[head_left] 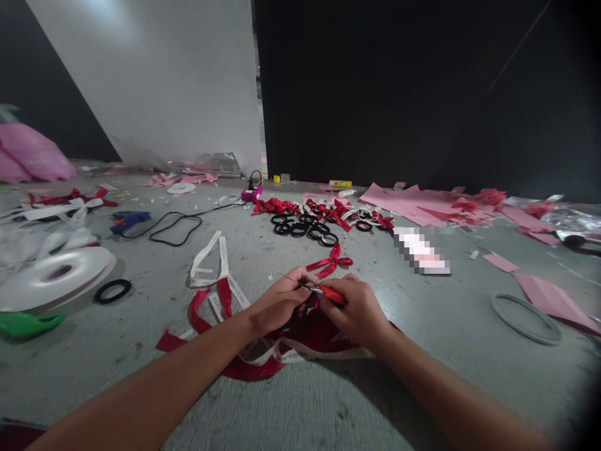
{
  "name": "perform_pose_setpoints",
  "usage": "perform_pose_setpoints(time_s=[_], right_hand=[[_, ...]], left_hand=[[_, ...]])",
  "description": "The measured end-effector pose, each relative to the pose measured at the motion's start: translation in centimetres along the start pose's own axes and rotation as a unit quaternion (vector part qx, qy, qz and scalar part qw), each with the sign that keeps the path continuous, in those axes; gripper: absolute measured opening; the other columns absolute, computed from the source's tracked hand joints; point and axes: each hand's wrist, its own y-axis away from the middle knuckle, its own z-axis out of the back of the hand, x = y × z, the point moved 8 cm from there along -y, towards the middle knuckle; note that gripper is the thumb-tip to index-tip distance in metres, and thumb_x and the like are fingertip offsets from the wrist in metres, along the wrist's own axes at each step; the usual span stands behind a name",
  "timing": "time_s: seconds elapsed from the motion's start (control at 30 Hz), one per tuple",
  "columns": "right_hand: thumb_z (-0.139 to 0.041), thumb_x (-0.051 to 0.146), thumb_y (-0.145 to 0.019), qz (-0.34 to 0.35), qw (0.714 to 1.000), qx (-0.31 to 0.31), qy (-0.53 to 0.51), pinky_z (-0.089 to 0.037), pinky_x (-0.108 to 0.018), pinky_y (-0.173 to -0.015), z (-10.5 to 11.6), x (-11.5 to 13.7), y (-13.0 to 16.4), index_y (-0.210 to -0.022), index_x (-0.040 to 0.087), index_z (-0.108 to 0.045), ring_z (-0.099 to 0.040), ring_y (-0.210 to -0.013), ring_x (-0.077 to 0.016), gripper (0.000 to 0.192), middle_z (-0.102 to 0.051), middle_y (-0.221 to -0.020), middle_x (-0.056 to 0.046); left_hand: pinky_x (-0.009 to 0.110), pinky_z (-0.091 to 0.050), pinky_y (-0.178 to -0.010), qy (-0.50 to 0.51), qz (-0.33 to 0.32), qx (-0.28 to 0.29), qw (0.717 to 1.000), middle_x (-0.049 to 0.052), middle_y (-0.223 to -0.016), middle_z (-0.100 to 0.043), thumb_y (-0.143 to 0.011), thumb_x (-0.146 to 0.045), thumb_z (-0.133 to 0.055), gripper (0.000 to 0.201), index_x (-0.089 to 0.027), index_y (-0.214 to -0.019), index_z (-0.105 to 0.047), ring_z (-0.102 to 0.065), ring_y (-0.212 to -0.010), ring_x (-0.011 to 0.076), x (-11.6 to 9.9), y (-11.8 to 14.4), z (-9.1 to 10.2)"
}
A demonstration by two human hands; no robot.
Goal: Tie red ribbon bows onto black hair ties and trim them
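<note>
Low over the floor, both hands meet at a tool with an orange-red handle [332,295] and a metal head. My right hand [359,307] is closed around that handle. My left hand [282,300] pinches at the tool's tip, where a thin dark wire [287,277] sticks out past the fingers; the fingertips are partly hidden. Beneath the hands lies a loose heap of dark red ribbon [253,371] and printed white ribbon [293,356]. Just beyond them sits a red ribbon bow [334,260].
Black rings [300,227] and red bows [277,205] lie ahead. To the left are a white ribbon spool [89,266], one black ring [113,291] and a blue glue gun [129,221] with a cord. Pink paper [404,203] and a grey ring [526,318] lie right.
</note>
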Motion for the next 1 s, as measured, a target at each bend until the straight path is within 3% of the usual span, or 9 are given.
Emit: perform_pose_setpoints(time_s=[0.2,0.47,0.57,0.73,0.87,1.0], right_hand=[[-0.055,0.024,-0.087,-0.003,0.999,0.004,-0.035,-0.038,-0.030,-0.069,0.2,-0.3,-0.2,-0.090,0.021,-0.072,-0.058,-0.066,-0.0163,0.017,-0.073,-0.076,-0.002],[-0.055,0.023,-0.086,-0.020,0.996,0.001,-0.084,-0.039,-0.029,-0.069,0.2,-0.2,-0.2,-0.075,0.020,-0.068,-0.058,-0.064,-0.0140,0.017,-0.071,-0.071,0.001],[-0.055,0.023,-0.083,-0.021,0.998,-0.032,-0.049,-0.039,-0.030,-0.067,0.5,-0.3,-0.2,-0.077,0.020,-0.069,-0.056,-0.061,-0.0153,0.015,-0.068,-0.064,0.000],[-0.056,0.022,-0.077,0.001,0.995,-0.090,0.034,-0.041,-0.032,-0.067,0.8,-0.5,0.2,-0.075,0.019,-0.068,-0.053,-0.064,-0.0187,0.012,-0.065,-0.063,-0.003],[-0.056,0.022,-0.077,0.045,0.991,-0.102,0.069,-0.042,-0.033,-0.068,1.0,0.1,0.3,-0.074,0.020,-0.065,-0.049,-0.061,-0.0175,0.010,-0.064,-0.061,-0.001],[-0.057,0.021,-0.078,0.068,0.988,-0.117,0.073,-0.042,-0.034,-0.070,1.5,0.6,0.3,-0.074,0.020,-0.064,-0.049,-0.060,-0.0168,0.008,-0.064,-0.061,-0.001]], left_hand=[[0.022,-0.030,-0.052,0.021,-0.005,0.006,1.000,-0.005,-0.061,-0.049,-0.086,-0.032,-0.056,0.019,-0.017,-0.094,-0.048,-0.041,-0.053,0.0085,-0.2,0.0,-0.2],[0.023,-0.034,-0.055,0.034,-0.016,0.025,0.999,-0.004,-0.068,-0.049,-0.089,-0.037,-0.055,0.023,-0.019,-0.098,-0.045,-0.042,-0.057,0.0095,0.1,-0.2,-0.5],[0.023,-0.031,-0.054,-0.013,-0.008,0.000,1.000,-0.004,-0.070,-0.049,-0.089,-0.037,-0.053,0.022,-0.019,-0.102,-0.049,-0.039,-0.056,0.0098,0.2,-0.1,-0.1],[0.024,-0.030,-0.056,-0.171,-0.064,-0.047,0.982,0.001,-0.073,-0.056,-0.091,-0.034,-0.049,0.020,-0.020,-0.099,-0.060,-0.043,-0.062,0.0140,-1.0,0.2,0.2],[0.025,-0.033,-0.062,-0.187,-0.110,-0.053,0.975,0.003,-0.077,-0.059,-0.090,-0.031,-0.050,0.015,-0.020,-0.089,-0.061,-0.045,-0.070,0.0163,-1.7,0.5,-0.2],[0.025,-0.034,-0.063,-0.180,-0.114,-0.065,0.975,0.001,-0.073,-0.055,-0.091,-0.031,-0.049,0.016,-0.019,-0.087,-0.059,-0.044,-0.068,0.0155,-1.6,0.5,-0.3]])
